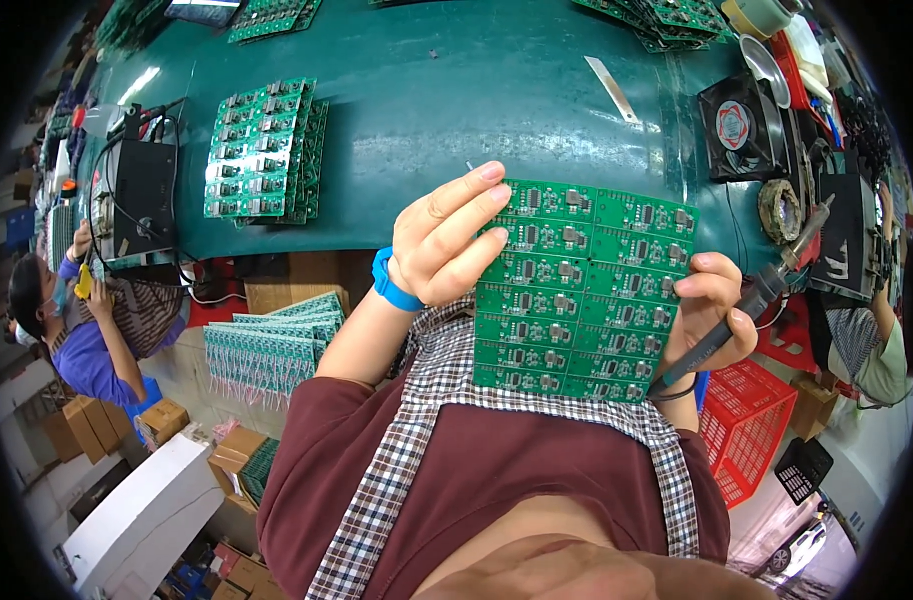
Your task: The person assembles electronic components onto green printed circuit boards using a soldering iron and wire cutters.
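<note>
— What is seen of the surface and the room?

— A dark green bench (457,110) is seen beyond the circuit board panel (583,290), which is taken as the landmark. Up and to the left of the panel, a stack of green boards (265,150) is laid on the bench, with a black box (142,200) further left. Up and to the right of the panel, a small black fan (742,128) and a metal strip (611,88) are placed. Below and to the left of the panel, more boards (272,345) are stood in a rack, and cardboard boxes (162,420) are seen on the floor. A red basket (742,425) is set below and to the right.

— And how are the hands posed?

— The panel is held up, close to the chest, above the bench edge. Its left edge is gripped by the left hand (447,240), fingers curled over the front; a blue wristband (389,285) is worn. Its right edge is pinched by the right hand (715,310), in which a soldering iron (747,305) is also clasped, tip angled up and away from the panel.
</note>
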Action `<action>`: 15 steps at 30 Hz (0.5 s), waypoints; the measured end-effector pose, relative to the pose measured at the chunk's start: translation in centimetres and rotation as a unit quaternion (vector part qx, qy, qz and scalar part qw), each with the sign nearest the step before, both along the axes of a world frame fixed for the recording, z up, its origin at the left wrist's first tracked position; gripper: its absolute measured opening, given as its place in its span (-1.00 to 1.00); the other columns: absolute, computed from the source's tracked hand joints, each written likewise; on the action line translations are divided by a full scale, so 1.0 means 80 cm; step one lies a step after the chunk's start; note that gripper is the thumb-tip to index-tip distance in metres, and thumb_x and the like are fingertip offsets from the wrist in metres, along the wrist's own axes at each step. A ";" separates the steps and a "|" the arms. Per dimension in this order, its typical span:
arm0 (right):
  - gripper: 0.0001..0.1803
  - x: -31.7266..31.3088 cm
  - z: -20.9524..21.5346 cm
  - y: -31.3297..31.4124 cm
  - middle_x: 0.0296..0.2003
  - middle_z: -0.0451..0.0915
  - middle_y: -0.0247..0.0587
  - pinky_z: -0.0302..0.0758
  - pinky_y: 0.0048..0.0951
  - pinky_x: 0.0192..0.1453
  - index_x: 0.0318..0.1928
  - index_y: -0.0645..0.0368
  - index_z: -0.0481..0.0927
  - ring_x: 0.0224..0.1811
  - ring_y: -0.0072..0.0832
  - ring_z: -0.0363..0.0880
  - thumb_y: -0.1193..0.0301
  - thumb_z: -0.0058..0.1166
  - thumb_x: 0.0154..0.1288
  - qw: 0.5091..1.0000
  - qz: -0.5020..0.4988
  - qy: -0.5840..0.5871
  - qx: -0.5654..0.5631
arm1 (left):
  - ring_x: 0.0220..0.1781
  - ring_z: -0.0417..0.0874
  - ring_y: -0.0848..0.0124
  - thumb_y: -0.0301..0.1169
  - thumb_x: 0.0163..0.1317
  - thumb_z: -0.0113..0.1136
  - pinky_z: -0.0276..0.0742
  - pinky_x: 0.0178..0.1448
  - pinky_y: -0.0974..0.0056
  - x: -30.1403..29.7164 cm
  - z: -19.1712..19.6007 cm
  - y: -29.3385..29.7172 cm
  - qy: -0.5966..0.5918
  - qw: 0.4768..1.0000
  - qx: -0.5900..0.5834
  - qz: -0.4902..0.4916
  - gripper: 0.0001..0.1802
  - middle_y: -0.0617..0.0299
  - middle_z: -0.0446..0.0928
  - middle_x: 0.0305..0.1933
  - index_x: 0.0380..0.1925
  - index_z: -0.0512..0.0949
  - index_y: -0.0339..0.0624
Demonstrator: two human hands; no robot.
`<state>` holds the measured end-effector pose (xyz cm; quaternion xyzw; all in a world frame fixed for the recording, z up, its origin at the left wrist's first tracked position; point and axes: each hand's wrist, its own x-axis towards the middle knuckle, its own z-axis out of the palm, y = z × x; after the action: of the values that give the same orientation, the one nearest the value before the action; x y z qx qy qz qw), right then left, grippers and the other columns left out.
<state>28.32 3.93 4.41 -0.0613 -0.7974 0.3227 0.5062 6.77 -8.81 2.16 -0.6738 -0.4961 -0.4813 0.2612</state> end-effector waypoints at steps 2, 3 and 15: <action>-0.33 0.002 0.002 0.000 -0.32 0.50 -0.15 0.41 -0.35 -0.19 0.06 -0.12 0.10 -0.14 -0.20 0.40 0.61 0.15 0.01 1.000 0.003 0.000 -0.003 | -0.09 0.55 0.01 -0.57 -0.09 0.11 0.60 -0.16 0.15 0.001 -0.001 0.000 -0.016 1.000 -0.008 -0.004 -0.79 -0.08 0.47 -0.16 -0.38 0.38 -0.30; -0.33 0.003 0.005 0.000 -0.31 0.50 -0.14 0.41 -0.33 -0.18 0.07 -0.12 0.10 -0.14 -0.20 0.39 0.61 0.15 0.01 1.000 0.013 0.001 -0.006 | -0.09 0.55 0.01 -0.57 -0.09 0.11 0.60 -0.16 0.15 0.002 -0.002 0.000 -0.016 1.000 -0.008 -0.004 -0.79 -0.08 0.47 -0.16 -0.38 0.38 -0.30; -0.53 0.010 0.016 -0.006 -0.05 0.39 0.30 0.37 -0.14 0.07 0.08 0.08 0.08 0.02 -0.06 0.42 0.62 -0.10 0.20 0.990 0.061 -0.058 -0.112 | -0.17 0.56 0.06 -0.54 -0.12 0.12 0.61 -0.22 0.19 -0.010 0.000 0.005 0.015 1.000 0.019 0.015 -0.78 -0.06 0.48 -0.19 -0.40 0.38 -0.26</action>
<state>29.10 3.48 5.70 -0.0874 -0.7866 0.4365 0.4279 5.96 -8.38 2.12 -0.6685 -0.4931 -0.4763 0.2882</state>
